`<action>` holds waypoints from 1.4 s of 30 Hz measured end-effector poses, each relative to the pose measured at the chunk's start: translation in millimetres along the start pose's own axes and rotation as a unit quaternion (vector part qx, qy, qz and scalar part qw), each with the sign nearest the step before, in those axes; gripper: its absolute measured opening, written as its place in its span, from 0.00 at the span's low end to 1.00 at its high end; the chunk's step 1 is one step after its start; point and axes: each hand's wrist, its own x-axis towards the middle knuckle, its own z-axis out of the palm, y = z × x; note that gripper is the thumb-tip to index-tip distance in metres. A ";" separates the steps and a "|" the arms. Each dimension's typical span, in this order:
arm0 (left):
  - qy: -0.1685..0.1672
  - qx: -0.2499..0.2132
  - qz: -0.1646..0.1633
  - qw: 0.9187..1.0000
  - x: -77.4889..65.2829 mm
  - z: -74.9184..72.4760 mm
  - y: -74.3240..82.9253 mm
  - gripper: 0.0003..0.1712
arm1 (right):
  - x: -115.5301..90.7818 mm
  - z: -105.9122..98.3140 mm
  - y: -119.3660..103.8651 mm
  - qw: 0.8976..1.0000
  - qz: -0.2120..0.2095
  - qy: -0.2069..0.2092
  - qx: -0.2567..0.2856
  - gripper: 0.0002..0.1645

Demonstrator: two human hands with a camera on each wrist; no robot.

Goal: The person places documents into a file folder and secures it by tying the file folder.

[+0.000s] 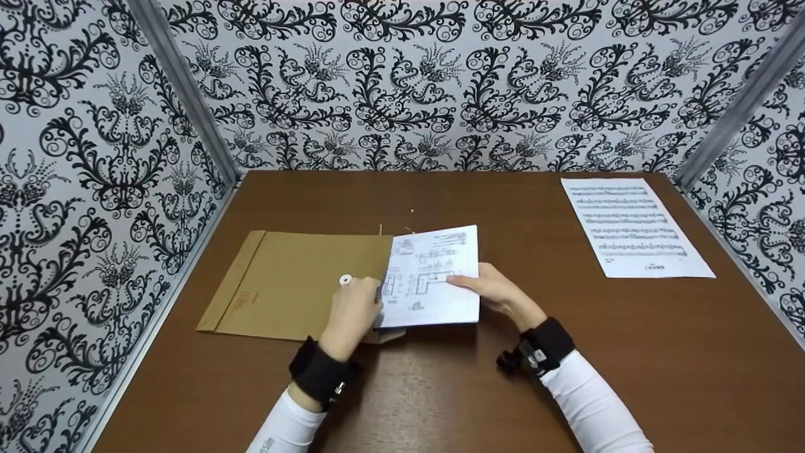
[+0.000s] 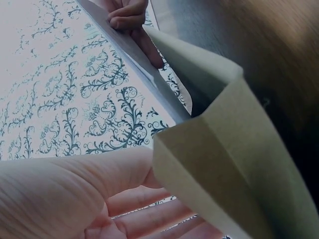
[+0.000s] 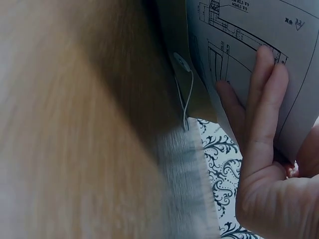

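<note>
A brown paper envelope [image 1: 302, 277] lies on the table with its mouth toward the right. My left hand [image 1: 355, 308] grips it at the open edge, beside a white round string button [image 1: 345, 279]. In the left wrist view, the envelope's side [image 2: 214, 164] is folded and its mouth gapes. Sheets with technical drawings [image 1: 434, 251] reach out of the mouth. My right hand [image 1: 494, 289] pinches their right edge, thumb on top. Underneath, its fingers [image 3: 264, 104] lie along a printed underside, as the right wrist view shows. The sheets' left ends are hidden inside the envelope.
A sheet of printed music [image 1: 635, 226] lies at the back right of the brown table [image 1: 434, 402]. Patterned black and white walls [image 1: 402, 88] enclose the back and sides. A white string [image 3: 188, 97] with a button hangs from the envelope.
</note>
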 end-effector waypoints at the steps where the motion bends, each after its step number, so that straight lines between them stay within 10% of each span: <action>1: -0.001 -0.002 0.000 1.000 0.0 0.0 -0.1 0.02 | 0.4 0.5 -0.1 1.000 -0.001 -0.002 0.001 0.28; 20: -0.012 -0.006 -0.005 1.000 -0.8 0.7 -0.8 0.05 | -20.4 -18.8 -23.7 0.997 0.072 -0.015 0.014 0.32; 42: -0.003 -0.013 0.006 1.000 -0.4 -1.0 -0.6 0.03 | -17.3 -12.3 -17.9 0.996 0.050 -0.028 0.068 0.35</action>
